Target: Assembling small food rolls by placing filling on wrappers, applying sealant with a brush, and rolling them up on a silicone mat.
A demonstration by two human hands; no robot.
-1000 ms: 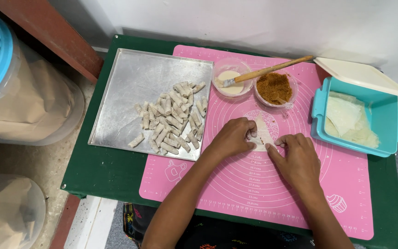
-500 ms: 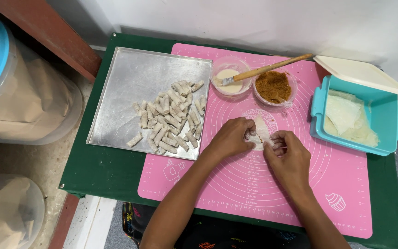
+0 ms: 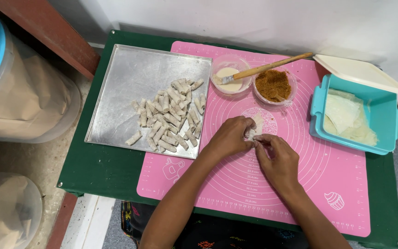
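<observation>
I am looking straight down at a small green table (image 3: 102, 170) covered on its right part by a pink silicone baking mat (image 3: 309, 184). My left hand (image 3: 229, 137) and right hand (image 3: 276, 157) are meeting at the middle of the mat, both curling their fingers onto a small pale pastry wrapper (image 3: 255, 129) that is lying flat on the mat's printed circles; the fingertips of both hands are pinching together on its near edge, so each hand is closing on the wrapper rather than lying flat. To the left of the hands, a square metal baking tray (image 3: 130, 78) is resting partly on the table, and a heap of small rolled pastries (image 3: 169, 115) is lying in its right half. Just beyond the hands, two clear round bowls are sitting side by side: the left bowl (image 3: 229, 74) is holding a whitish paste with a wooden-handled brush (image 3: 266, 68) leaning in it, and the right bowl (image 3: 273, 85) is holding a brown crumbly filling. At the far right, a turquoise container (image 3: 385, 124) is holding a stack of pale wrapper sheets (image 3: 346, 117), with its white lid (image 3: 360, 74) leaning across its far rim.
</observation>
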